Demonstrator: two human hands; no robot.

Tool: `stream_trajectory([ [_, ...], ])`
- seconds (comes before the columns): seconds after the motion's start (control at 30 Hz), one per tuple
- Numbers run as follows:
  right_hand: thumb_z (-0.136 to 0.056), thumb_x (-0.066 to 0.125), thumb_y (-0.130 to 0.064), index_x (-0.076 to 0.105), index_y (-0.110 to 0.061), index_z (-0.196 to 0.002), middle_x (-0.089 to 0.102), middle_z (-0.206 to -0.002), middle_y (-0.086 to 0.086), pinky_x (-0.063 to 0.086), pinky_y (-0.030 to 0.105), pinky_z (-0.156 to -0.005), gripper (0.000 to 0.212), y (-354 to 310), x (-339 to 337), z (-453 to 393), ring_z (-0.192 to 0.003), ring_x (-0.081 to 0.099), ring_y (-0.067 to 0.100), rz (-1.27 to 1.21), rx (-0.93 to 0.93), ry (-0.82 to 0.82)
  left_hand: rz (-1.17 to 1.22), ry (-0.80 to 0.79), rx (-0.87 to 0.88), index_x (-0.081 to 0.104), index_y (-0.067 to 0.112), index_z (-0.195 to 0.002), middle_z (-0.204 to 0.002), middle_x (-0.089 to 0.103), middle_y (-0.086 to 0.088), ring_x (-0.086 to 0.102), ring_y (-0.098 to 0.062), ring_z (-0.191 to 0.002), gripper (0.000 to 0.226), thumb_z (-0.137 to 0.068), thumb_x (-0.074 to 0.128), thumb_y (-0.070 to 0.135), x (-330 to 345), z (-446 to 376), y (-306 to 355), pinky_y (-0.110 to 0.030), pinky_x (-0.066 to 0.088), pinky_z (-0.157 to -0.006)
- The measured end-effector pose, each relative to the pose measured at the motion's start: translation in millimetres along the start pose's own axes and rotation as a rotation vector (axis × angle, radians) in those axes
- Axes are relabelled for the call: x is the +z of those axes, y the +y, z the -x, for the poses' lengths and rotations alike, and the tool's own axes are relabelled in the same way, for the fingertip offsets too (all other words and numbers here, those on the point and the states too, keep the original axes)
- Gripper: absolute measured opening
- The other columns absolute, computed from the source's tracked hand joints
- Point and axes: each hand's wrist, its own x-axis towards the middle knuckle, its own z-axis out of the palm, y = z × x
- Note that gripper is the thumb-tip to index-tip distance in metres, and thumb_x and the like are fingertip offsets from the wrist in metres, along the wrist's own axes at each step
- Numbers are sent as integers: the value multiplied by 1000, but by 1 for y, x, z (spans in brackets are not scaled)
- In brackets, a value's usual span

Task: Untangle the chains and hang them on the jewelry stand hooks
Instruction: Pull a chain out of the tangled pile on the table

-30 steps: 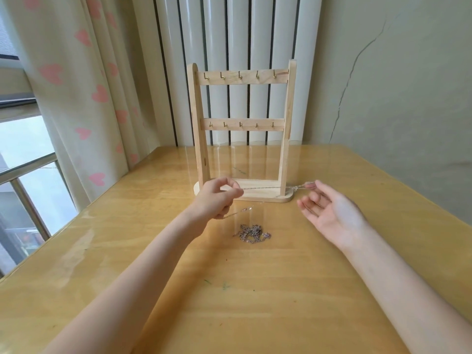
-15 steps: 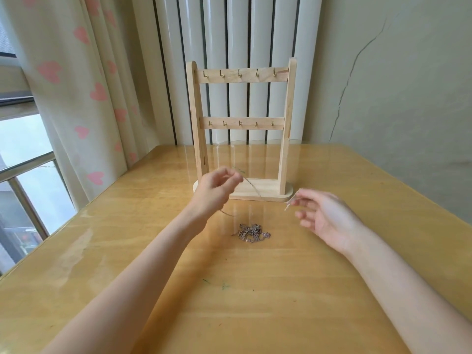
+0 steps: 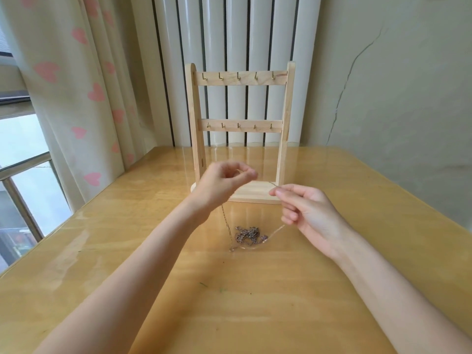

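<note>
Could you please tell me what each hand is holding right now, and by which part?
Both hold one thin chain: the left hand and right hand each pinch an end, its middle sagging to the table beside the tangled pile.

Before you: glossy, varnished wooden counter (image 3: pixel 255 302); jewelry stand (image 3: pixel 283 139) of pale, matt, unfinished wood with brass-toned metal hooks (image 3: pixel 238 76); fine, shiny metal chains (image 3: pixel 249 236).

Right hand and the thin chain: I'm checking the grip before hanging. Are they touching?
Touching. The head view shows the right hand pinching the thin chain between thumb and forefinger, its strand sagging toward the tangled pile.
</note>
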Motion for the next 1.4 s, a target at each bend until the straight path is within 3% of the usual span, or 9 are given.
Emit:
stream_trajectory([
  [0.27, -87, 57, -10, 67, -4, -86, 33, -53, -6, 24, 16, -41, 11, 8, -17, -6, -40, 25, 5, 2, 22, 59, 57, 265, -36, 66, 7, -86, -45, 37, 10, 24, -4, -40, 19, -87, 60, 25, -32, -5, -7, -16, 22, -39],
  [0.4, -85, 60, -10, 68, -10, -87, 58, -63, -1, 40, 18, -59, 8, 5, -11, -3, -57, 50, 10, 179, 12, -21, -19, 152, -13, 66, 11, -83, -58, 39, -3, 25, -5, -42, 15, -87, 59, 23, -27, -5, -5, -16, 22, -40],
  [0.47, -81, 66, -15, 65, -17, -98, 70, -88, 1, 43, 19, -73, 17, 0, -3, -3, -79, 62, 12, 355, 36, -93, -66, 53, -1, 66, 13, -82, -57, 39, -2, 26, -4, -41, 14, -86, 60, 23, -24, -7, 1, -16, 22, -39],
  [0.57, -78, 69, -19, 59, -30, -101, 64, -110, -4, 44, 22, -88, 27, -14, 14, -15, -102, 59, 9, 465, 8, -109, -254, -100, -6, 68, 12, -82, -51, 35, 3, 25, -4, -38, 15, -86, 61, 24, -17, -16, 15, -14, 20, -37],
  [0.8, -86, 57, -3, 63, -5, -89, 57, -69, 4, 52, 25, -60, 7, -60, 44, -49, -49, 52, 8, 168, -7, -30, -210, -45, -59, 60, 11, -86, -54, 43, 6, 29, -8, -45, 13, -88, 59, 24, -36, -40, 39, -17, 24, -41],
  [1.07, -90, 51, -18, 64, -12, -82, 64, -82, 1, 40, 27, -68, 16, -79, 84, -79, -76, 53, 16, 309, 9, -94, -67, 11, -103, 59, 9, -91, -65, 55, 2, 46, -6, -53, 12, -91, 55, 21, -75, -52, 54, -13, 36, -49],
  [1.2, -91, 51, -14, 60, -10, -71, 54, -64, 4, 43, 25, -62, 22, -104, 94, -93, -58, 50, 16, 108, -28, -113, 11, 91, -71, 61, 3, -100, -76, 57, -2, 47, -11, -65, 15, -91, 54, 13, -98, -63, 57, -16, 40, -59],
  [1.27, -89, 54, -13, 62, -9, -73, 46, -61, 0, 39, 19, -51, 18, -114, 104, -106, -51, 41, 12, 170, -119, 28, -4, 147, -40, 64, 2, -100, -73, 56, 0, 46, -10, -64, 20, -91, 55, 16, -106, -68, 56, -15, 40, -59],
  [1.4, -82, 63, -16, 71, -9, -84, 63, -77, 0, 42, 22, -64, 12, -132, 123, -133, -71, 56, 12, 493, -380, 307, -165, 319, 71, 73, 12, -88, -66, 58, 2, 44, -9, -58, 19, -89, 57, 24, -115, -82, 53, -15, 40, -56],
])
